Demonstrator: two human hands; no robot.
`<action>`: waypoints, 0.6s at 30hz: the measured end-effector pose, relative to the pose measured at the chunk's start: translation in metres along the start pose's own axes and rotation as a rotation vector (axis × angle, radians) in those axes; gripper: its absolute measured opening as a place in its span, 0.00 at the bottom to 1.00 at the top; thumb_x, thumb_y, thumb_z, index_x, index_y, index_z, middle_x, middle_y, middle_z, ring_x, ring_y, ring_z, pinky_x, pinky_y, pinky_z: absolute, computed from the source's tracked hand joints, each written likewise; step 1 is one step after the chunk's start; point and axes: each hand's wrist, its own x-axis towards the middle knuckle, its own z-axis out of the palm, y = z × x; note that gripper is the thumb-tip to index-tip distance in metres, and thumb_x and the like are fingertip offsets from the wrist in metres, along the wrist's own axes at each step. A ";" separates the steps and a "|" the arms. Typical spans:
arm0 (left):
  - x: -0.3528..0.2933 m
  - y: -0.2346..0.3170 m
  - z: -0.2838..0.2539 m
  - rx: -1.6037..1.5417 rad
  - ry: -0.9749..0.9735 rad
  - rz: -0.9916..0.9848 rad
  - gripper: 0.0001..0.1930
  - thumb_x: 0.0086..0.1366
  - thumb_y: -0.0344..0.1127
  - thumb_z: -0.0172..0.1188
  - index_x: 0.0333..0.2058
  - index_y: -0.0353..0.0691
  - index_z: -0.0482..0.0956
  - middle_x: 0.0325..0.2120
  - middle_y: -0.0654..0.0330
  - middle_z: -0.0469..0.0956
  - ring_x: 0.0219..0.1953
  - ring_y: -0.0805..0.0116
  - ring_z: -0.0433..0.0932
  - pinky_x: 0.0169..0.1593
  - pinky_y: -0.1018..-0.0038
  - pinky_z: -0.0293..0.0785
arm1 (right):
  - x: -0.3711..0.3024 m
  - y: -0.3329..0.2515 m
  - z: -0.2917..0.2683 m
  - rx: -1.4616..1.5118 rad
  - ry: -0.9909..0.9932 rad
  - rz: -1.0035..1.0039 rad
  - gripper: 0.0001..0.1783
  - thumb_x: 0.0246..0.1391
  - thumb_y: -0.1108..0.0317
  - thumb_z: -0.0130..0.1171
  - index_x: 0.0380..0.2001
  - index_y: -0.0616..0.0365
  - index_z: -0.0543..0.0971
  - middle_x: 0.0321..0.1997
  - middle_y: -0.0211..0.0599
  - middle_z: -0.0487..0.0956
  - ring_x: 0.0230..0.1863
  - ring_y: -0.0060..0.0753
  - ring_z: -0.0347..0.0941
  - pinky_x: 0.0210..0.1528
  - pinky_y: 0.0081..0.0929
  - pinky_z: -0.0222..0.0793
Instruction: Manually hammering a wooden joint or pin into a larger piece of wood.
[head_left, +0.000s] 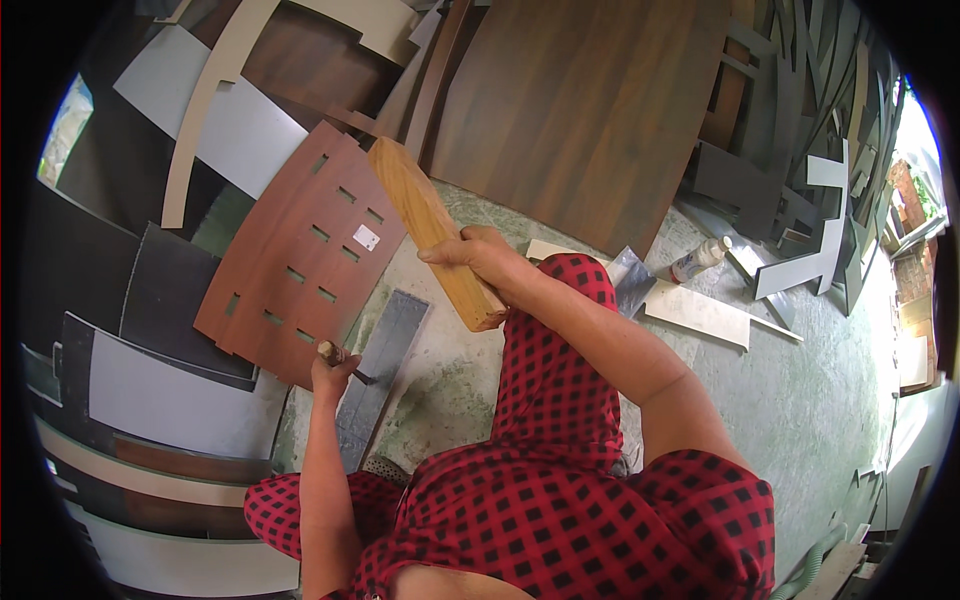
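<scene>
My right hand (478, 255) grips a thick block of yellowish-brown wood (408, 200) around its middle. The block is raised and slants from upper left to lower right near my knee. My left hand (333, 378) is closed around a chisel (331, 351), its wooden handle end showing above the fist and a dark metal part below. The metal end is over a narrow grey board (392, 345) on the floor; I cannot tell whether they touch. Beyond that hand lies a reddish-brown panel (265, 262) with several slots cut through it and a white label (366, 237).
A large dark wood-grain panel (575, 110) lies ahead. To the right are a white bottle (697, 259), a cream board strip (698, 316) and a heap of dark cut offcuts (740, 190). Grey and dark boards (180, 395) pile up on the left. A green hose (800, 572) runs at the lower right.
</scene>
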 end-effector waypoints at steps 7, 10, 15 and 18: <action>-0.005 0.011 0.001 -0.028 -0.013 0.022 0.13 0.47 0.36 0.69 0.24 0.44 0.71 0.17 0.67 0.71 0.16 0.77 0.69 0.17 0.78 0.61 | -0.005 -0.005 0.003 -0.010 -0.027 0.008 0.35 0.38 0.57 0.70 0.42 0.77 0.72 0.34 0.49 0.76 0.31 0.37 0.76 0.31 0.31 0.72; -0.011 0.026 0.003 -0.037 -0.008 0.005 0.12 0.46 0.36 0.69 0.23 0.42 0.72 0.16 0.66 0.71 0.17 0.76 0.70 0.20 0.76 0.62 | -0.009 -0.009 0.005 -0.026 -0.037 0.025 0.36 0.39 0.55 0.70 0.42 0.78 0.72 0.35 0.49 0.75 0.32 0.35 0.75 0.33 0.28 0.70; -0.009 0.024 0.001 -0.025 0.003 -0.026 0.11 0.45 0.37 0.68 0.21 0.40 0.74 0.14 0.66 0.71 0.17 0.75 0.70 0.23 0.74 0.63 | -0.011 -0.010 0.008 -0.021 -0.062 0.034 0.36 0.39 0.56 0.69 0.43 0.78 0.71 0.36 0.49 0.75 0.33 0.34 0.75 0.33 0.28 0.70; -0.009 0.022 0.001 -0.031 0.003 -0.001 0.12 0.45 0.36 0.68 0.21 0.40 0.73 0.14 0.66 0.72 0.17 0.75 0.70 0.23 0.74 0.64 | -0.010 -0.007 0.005 -0.020 -0.062 0.032 0.36 0.40 0.56 0.69 0.43 0.78 0.71 0.36 0.49 0.75 0.33 0.35 0.75 0.33 0.28 0.70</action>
